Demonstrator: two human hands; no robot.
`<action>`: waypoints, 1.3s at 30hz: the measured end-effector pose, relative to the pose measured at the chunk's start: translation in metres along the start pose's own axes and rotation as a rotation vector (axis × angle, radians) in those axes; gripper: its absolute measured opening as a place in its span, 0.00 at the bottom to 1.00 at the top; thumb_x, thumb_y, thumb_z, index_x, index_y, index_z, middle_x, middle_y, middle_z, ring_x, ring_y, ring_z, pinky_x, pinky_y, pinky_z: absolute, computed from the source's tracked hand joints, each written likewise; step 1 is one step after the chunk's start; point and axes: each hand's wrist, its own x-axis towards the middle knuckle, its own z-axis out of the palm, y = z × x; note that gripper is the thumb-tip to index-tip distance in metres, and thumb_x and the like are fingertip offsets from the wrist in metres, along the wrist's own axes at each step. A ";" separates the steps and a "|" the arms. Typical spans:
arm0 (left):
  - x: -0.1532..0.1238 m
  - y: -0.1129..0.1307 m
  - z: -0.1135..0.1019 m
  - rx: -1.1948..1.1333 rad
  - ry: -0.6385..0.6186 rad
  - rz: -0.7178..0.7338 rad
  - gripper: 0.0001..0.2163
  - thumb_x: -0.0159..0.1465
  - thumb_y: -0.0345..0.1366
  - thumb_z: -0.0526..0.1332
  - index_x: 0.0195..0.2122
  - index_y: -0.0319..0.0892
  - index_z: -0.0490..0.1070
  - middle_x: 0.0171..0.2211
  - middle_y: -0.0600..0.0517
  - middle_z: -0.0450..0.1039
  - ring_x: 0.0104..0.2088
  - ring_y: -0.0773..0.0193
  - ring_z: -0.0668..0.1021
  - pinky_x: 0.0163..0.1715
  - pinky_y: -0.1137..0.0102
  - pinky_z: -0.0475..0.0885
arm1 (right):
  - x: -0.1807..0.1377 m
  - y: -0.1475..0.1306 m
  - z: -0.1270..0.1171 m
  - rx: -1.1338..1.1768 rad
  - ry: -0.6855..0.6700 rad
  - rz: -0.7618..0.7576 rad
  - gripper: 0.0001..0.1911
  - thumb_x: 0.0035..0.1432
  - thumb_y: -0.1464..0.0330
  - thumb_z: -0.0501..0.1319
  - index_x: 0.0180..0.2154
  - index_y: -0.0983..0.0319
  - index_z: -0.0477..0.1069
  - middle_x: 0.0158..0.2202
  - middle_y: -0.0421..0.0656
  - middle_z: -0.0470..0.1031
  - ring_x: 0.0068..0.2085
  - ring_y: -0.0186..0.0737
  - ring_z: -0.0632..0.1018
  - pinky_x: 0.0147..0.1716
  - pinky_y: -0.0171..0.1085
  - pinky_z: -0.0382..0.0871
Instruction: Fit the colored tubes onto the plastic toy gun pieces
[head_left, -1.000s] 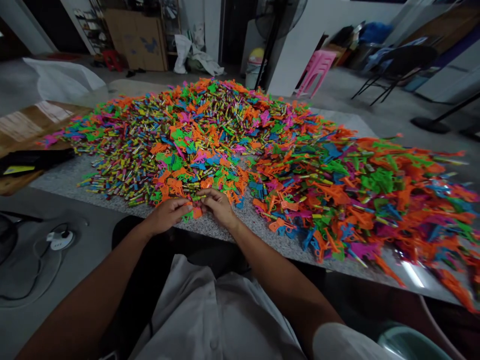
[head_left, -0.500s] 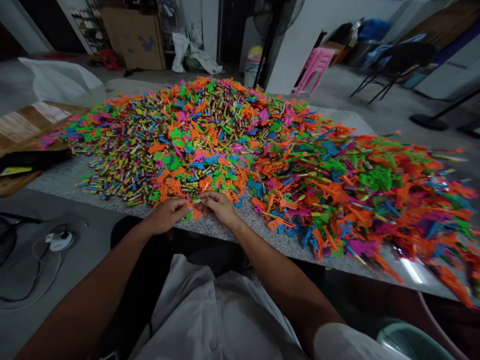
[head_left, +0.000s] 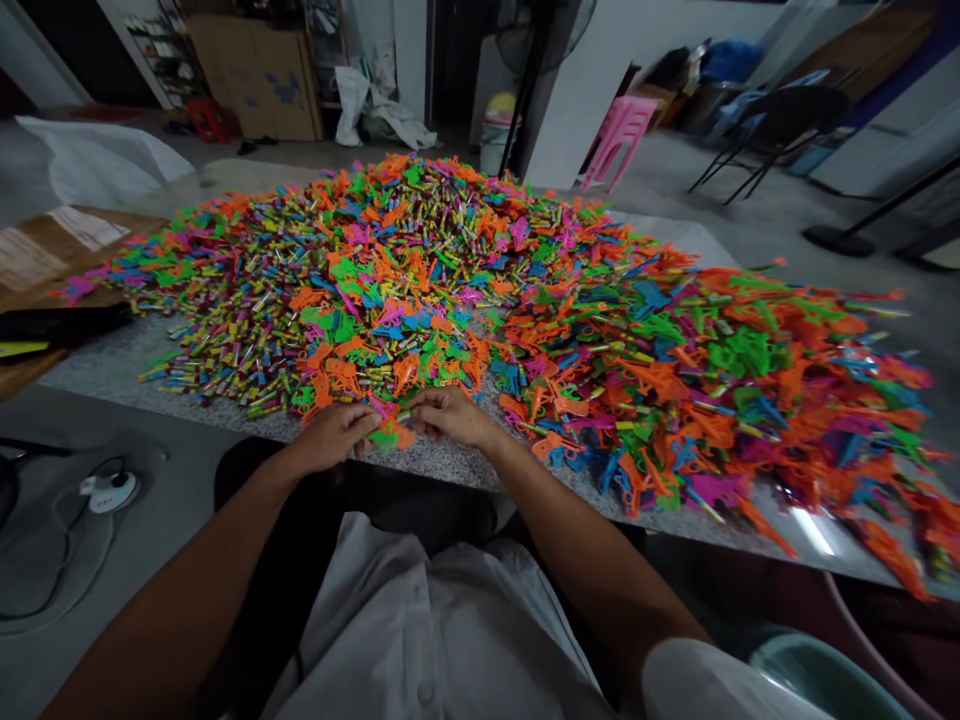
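Note:
My left hand (head_left: 334,433) and my right hand (head_left: 452,414) meet at the near edge of a speckled stone table (head_left: 112,360). Both have their fingers pinched together on small plastic toy pieces (head_left: 391,435), green and orange, held between them just above the tabletop. Right behind my hands lies a huge heap of colourful little tubes and toy pieces (head_left: 360,270). A second heap of orange, green, blue and pink toy guns (head_left: 720,390) spreads out to the right.
A dark flat object (head_left: 60,325) lies at the table's left end on a wooden board. A power strip with cables (head_left: 109,490) sits on the floor at left. Behind the table are a fan stand (head_left: 525,90), a pink stool (head_left: 619,135) and a black chair (head_left: 780,125).
My hands have stayed together at the table edge, fingers shifting slightly on the small pieces. The view has drifted a little to the right.

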 end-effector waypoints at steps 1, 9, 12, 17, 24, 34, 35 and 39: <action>0.002 -0.006 -0.004 -0.009 0.060 -0.020 0.19 0.58 0.55 0.69 0.39 0.45 0.80 0.28 0.52 0.78 0.21 0.64 0.74 0.21 0.72 0.64 | -0.002 -0.006 -0.012 -0.029 0.092 -0.019 0.09 0.55 0.66 0.64 0.37 0.64 0.79 0.22 0.38 0.76 0.18 0.33 0.72 0.17 0.31 0.64; 0.020 -0.041 -0.020 0.042 0.300 0.015 0.18 0.55 0.51 0.71 0.42 0.46 0.83 0.37 0.48 0.84 0.32 0.55 0.81 0.33 0.67 0.73 | -0.002 -0.048 -0.089 0.111 0.883 -0.524 0.23 0.68 0.53 0.56 0.54 0.60 0.74 0.43 0.46 0.82 0.27 0.32 0.77 0.21 0.30 0.67; 0.035 -0.039 -0.004 0.258 0.320 0.007 0.20 0.60 0.52 0.68 0.46 0.45 0.81 0.40 0.45 0.84 0.40 0.49 0.83 0.40 0.64 0.73 | 0.018 -0.027 -0.048 -0.155 0.584 -0.312 0.15 0.67 0.59 0.60 0.47 0.61 0.78 0.35 0.43 0.82 0.26 0.35 0.77 0.23 0.32 0.70; 0.046 -0.033 0.029 0.571 0.440 -0.056 0.26 0.61 0.55 0.69 0.55 0.44 0.76 0.43 0.40 0.83 0.46 0.43 0.83 0.45 0.60 0.72 | 0.062 -0.008 0.018 -0.966 0.285 -0.222 0.12 0.71 0.68 0.58 0.45 0.61 0.81 0.48 0.49 0.83 0.49 0.46 0.83 0.50 0.41 0.76; 0.048 -0.038 0.034 0.148 0.526 0.010 0.16 0.60 0.51 0.69 0.40 0.45 0.72 0.35 0.49 0.80 0.36 0.54 0.81 0.38 0.65 0.71 | 0.105 -0.024 0.042 -1.481 0.114 -0.029 0.18 0.73 0.71 0.52 0.53 0.67 0.78 0.59 0.62 0.74 0.50 0.51 0.84 0.48 0.45 0.80; 0.033 -0.032 0.004 -0.467 0.535 -0.001 0.25 0.49 0.56 0.76 0.34 0.43 0.69 0.26 0.57 0.72 0.26 0.65 0.74 0.25 0.72 0.70 | 0.101 -0.025 0.039 -1.491 0.134 -0.070 0.19 0.76 0.66 0.50 0.61 0.64 0.70 0.62 0.59 0.71 0.52 0.50 0.83 0.47 0.44 0.81; 0.032 -0.031 0.003 -0.490 0.543 -0.002 0.26 0.48 0.56 0.76 0.33 0.43 0.68 0.26 0.56 0.72 0.26 0.65 0.74 0.25 0.72 0.71 | 0.100 -0.024 0.038 -1.493 0.127 -0.069 0.19 0.76 0.66 0.50 0.61 0.63 0.70 0.62 0.59 0.71 0.52 0.51 0.83 0.48 0.44 0.81; 0.032 -0.026 0.004 -0.541 0.490 -0.021 0.25 0.47 0.51 0.78 0.36 0.42 0.71 0.30 0.54 0.75 0.30 0.63 0.78 0.28 0.70 0.75 | 0.101 -0.020 0.043 -1.484 0.113 -0.052 0.19 0.76 0.68 0.50 0.62 0.63 0.68 0.60 0.59 0.73 0.52 0.52 0.83 0.48 0.47 0.80</action>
